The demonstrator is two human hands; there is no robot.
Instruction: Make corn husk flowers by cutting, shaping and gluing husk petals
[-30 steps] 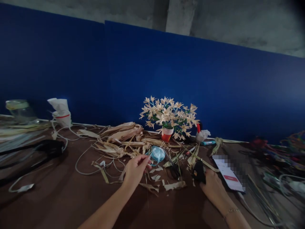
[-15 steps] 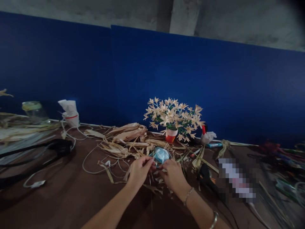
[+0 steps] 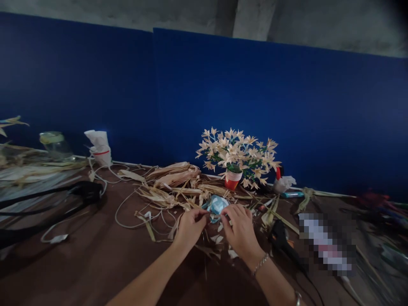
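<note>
A shiny light-blue bundle [image 3: 218,204], perhaps a roll of ribbon or tape, lies just beyond my fingertips. My left hand [image 3: 192,225] is closed in a pinch at the bundle's near left side; whatever is between thumb and forefinger is too small to make out. At its near right side, my right hand [image 3: 240,227] has its fingers bent and drawn together, and their tips are partly hidden. Pale scraps [image 3: 217,239] are scattered on the brown tabletop [image 3: 127,272] between and below the hands. Dried husks [image 3: 174,176] are heaped behind the bundle.
Behind stands a red-and-white cup [image 3: 233,178] of cream husk flowers [image 3: 237,151]. On the right lie a black glue gun [image 3: 280,238] and a blurred-out object [image 3: 327,246]. White cable [image 3: 119,212], a black strap-like object [image 3: 84,191], a paper-filled cup [image 3: 101,153] and a jar [image 3: 57,146] are left.
My right hand has shifted slightly right, widening the gap between the hands. My left hand keeps its pinch. The whole view has swung a little to the left.
</note>
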